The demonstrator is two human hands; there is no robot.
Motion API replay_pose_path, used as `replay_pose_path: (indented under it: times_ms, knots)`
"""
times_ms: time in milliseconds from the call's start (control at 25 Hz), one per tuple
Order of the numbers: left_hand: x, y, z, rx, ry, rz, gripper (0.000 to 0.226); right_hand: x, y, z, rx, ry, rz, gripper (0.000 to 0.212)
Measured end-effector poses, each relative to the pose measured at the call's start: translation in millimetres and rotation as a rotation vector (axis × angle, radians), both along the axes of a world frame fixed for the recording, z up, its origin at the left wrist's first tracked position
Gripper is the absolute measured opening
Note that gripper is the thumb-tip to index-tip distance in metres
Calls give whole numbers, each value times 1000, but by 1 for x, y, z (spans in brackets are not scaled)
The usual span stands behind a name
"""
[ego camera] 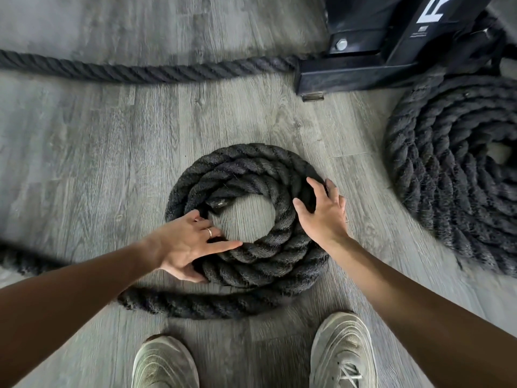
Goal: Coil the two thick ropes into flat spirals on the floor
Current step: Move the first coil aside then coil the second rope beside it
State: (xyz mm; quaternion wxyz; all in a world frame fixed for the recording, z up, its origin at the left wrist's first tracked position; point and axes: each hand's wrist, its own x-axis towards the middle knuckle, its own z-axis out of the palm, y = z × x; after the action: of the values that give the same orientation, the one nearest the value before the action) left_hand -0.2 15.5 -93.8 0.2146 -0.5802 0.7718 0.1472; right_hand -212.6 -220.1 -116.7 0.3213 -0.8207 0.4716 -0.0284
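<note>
While the floor (84,141) carries both ropes, we list: finished coil (458,191) at its right edge; small spiral (251,256) mid-floor, a few turns wound, loose tail (195,302) trailing left. Second rope's coiling is in hand; next, feed the tail round. Left hand (190,245) and right hand (324,211): spread open, pressing the spiral's rim.

Grey wood-look plank floor with a black metal equipment base

The floor (84,130) is laid in grey planks with a printed grain, and seams between boards are seen running across the view. A black steel base (372,51) is set at the upper right, fastened with a silver bolt (341,45) and marked with part of a white letter. Soft, even light is cast, without hard shadows.
</note>
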Motion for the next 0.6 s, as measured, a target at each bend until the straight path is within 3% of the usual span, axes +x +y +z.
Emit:
replay_pose_path:
  times_ms: [120, 440, 520, 600]
  knots:
    - [-15, -8, 1, -12, -52, 88, 116, -4, 2, 0, 0, -6, -1, 66]
    - [-104, -46, -7, -91, 40, 614, 121, 13, 34, -8, -38, 149, -156, 61]
    - [-112, -54, -7, -71, 120, 657, 122, 10, 30, -9, -22, 131, -131, 58]
    - [-97, -51, -1, -35, 232, 559, 121, 5, 22, -10, -34, 115, -53, 57]
